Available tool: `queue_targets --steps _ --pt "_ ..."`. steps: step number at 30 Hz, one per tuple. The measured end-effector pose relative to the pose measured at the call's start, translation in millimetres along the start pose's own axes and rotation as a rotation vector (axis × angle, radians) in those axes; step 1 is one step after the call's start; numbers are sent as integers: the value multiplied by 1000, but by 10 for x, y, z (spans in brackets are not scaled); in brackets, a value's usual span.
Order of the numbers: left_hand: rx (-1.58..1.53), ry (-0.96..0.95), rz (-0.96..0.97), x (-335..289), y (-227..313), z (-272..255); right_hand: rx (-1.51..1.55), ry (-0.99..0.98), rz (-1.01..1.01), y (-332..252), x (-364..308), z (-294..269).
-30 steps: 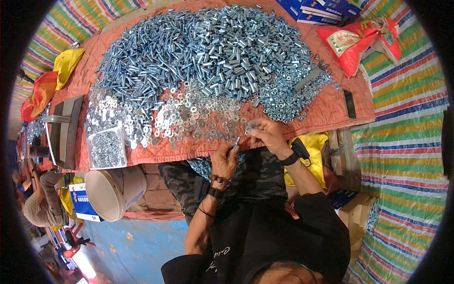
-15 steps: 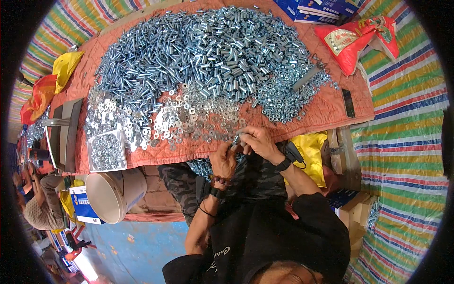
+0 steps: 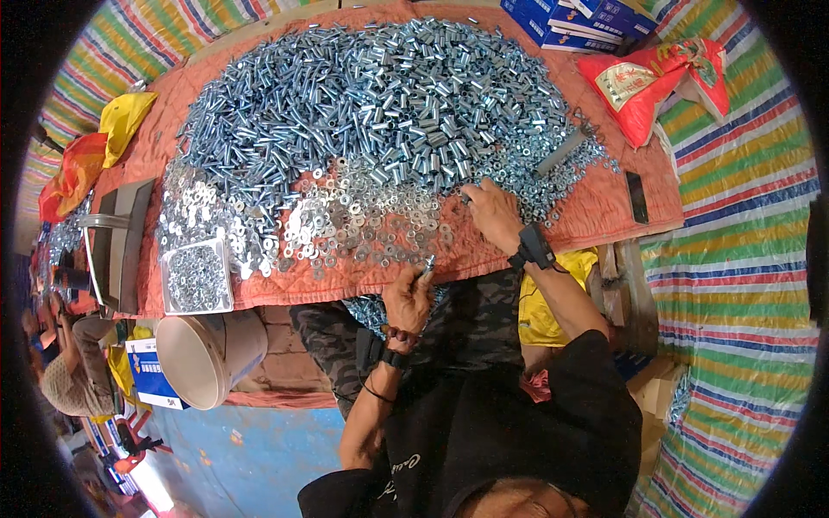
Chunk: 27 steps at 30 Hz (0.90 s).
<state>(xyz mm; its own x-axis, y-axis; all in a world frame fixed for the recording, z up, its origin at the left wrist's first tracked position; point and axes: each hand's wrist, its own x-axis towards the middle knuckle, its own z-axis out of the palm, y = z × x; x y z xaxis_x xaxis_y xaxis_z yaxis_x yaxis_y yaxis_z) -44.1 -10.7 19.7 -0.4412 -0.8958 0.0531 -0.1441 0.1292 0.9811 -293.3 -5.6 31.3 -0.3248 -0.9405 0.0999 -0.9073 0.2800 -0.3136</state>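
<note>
Since half a second ago, my right hand (image 3: pixel 492 211) has left its partner at the table edge and reached up into the pile, where the washers (image 3: pixel 363 224) meet the heap of short metal sleeves (image 3: pixel 380 95). Its fingers are curled down onto the loose parts, tips pressed in among them; whether they have pinched anything yet I cannot tell. My left hand (image 3: pixel 408 298) has stayed low at the near edge of the orange quilted cloth (image 3: pixel 604 207), closed around a small metal piece (image 3: pixel 427 265) that pokes up from between thumb and fingers, probably a bolt.

With the hands now apart, I judge that the held piece waits for another part to be fetched. A clear tray of small nuts (image 3: pixel 196 276) sits at the left end of the cloth, a white bucket (image 3: pixel 207 354) below it. Red sacks (image 3: pixel 656 82) and blue boxes (image 3: pixel 587 17) lie at the far right corner.
</note>
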Motion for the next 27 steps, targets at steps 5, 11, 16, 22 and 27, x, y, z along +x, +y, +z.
queue_targets --steps 5,11,16,22,27 --pt "45 -33 -22 2 -37 -27 89 128 19 170 -192 -74" --pt "15 -61 -43 -11 -41 26 -181 -21 -12 187 -322 -74" --pt "-2 -43 -16 -17 -69 29 -31 -44 -23 42 -287 -222" --pt "27 -56 -45 -22 -5 20 700 -9 60 -445 -538 -212" --pt "27 -78 17 -1 52 -3 830 -22 -69 -644 -722 -78"
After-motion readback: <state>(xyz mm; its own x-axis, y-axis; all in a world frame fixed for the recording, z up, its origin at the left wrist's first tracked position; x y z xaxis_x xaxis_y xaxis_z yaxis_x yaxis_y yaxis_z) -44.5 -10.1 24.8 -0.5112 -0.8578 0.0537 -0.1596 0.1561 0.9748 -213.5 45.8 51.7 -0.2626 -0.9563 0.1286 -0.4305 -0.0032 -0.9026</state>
